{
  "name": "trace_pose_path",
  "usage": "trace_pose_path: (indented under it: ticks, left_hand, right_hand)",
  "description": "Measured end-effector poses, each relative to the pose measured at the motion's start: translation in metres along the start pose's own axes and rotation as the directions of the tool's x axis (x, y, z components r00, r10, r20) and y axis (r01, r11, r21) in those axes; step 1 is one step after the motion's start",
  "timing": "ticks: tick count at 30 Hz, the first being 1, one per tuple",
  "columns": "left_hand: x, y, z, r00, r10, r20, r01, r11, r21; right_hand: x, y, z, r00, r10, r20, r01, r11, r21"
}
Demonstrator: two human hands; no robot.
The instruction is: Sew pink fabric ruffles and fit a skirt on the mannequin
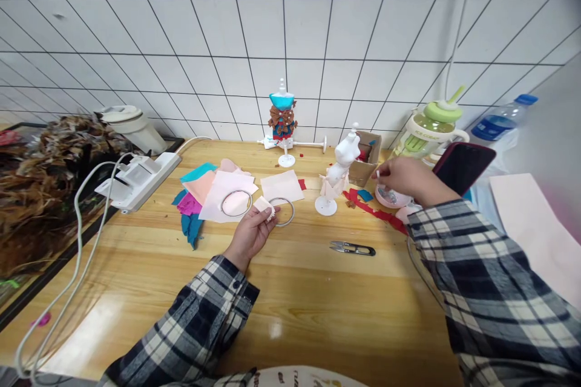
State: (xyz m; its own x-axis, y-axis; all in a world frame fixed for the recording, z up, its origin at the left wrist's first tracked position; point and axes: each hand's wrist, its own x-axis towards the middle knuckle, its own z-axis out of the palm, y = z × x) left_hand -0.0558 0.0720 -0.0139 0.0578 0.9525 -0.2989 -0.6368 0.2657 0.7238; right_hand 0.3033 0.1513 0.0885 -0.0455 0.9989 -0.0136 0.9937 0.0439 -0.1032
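Pinching cloth (262, 204) at frame centre: left hand (250, 236) | right hand (402, 179), right of centre: fingers narrow at dish (391, 198), contents unclear | form (347, 150) between: hips draped, bust bare, seemingly part-dressed | upper-centre doll (282, 121): dressed

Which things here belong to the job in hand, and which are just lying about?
Likely in the job:
small cream fabric piece, in the left hand
shallow pink dish, by the right hand
small white mannequin, draped in pale pink cloth
black metal thread snips

Probably just lying about:
black phone with red edge
white plastic power strip
clear blue-capped bottle
brown feathers
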Motion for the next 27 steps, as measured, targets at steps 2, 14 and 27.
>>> trace_pose_path:
  ticks: [2, 14, 27]
  left_hand:
    - [0.000, 0.000, 0.000, 1.000, 0.000, -0.001, 0.000, 1.000, 0.004]
    - [0.001, -0.001, -0.001, 1.000, -0.002, 0.006, 0.002, 1.000, 0.002]
    - [-0.001, 0.000, 0.000, 1.000, 0.011, 0.010, -0.012, 1.000, 0.014]
  right_hand:
    - [0.010, -0.002, -0.010, 0.988, 0.038, -0.150, -0.030, 0.998, 0.057]
    - [-0.014, -0.005, 0.028, 0.910, 0.112, -0.400, -0.053, 0.986, 0.156]
    - [-0.047, -0.017, 0.061, 0.980, 0.140, -0.141, -0.062, 0.890, 0.452]
